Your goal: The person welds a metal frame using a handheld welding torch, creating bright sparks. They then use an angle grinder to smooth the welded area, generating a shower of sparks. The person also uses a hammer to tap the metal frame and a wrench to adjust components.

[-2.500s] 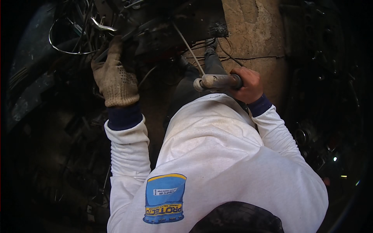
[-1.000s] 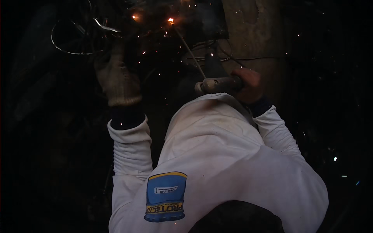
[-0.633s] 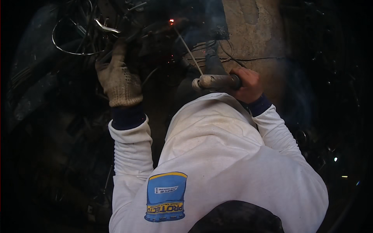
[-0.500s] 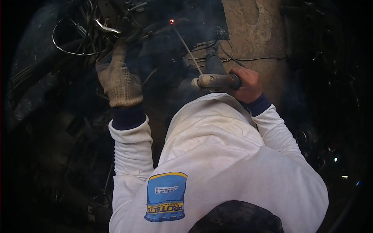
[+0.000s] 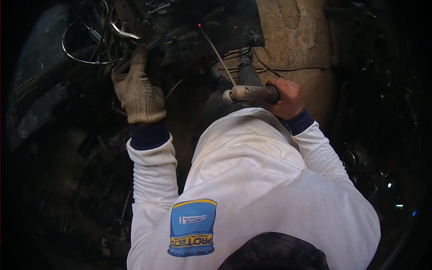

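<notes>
My right hand (image 5: 289, 96), bare, is closed round the handle of a welding electrode holder (image 5: 252, 93). A thin welding electrode (image 5: 218, 57) is clamped in its jaw and slants up and left. At its far end a small red glowing spot (image 5: 199, 25) lies by the edge of a dark metal plate (image 5: 225, 31). My left hand (image 5: 140, 96) wears a soiled knitted glove. Its fingers are closed on a dark metal bar (image 5: 157, 42) that slants up to the right along the plate. The glove and the dimness partly hide this grip.
Beyond my left hand lies a tangle of metal with a bent wire loop (image 5: 74, 57) and a shiny lever (image 5: 123, 31). Cables (image 5: 297, 69) cross the brown floor (image 5: 297, 40) on the far right. Dark metal parts crowd both sides, hard to make out.
The glow at the electrode's tip has dimmed and shrunk, and the smoke has thinned. Both hands have stayed almost still.
</notes>
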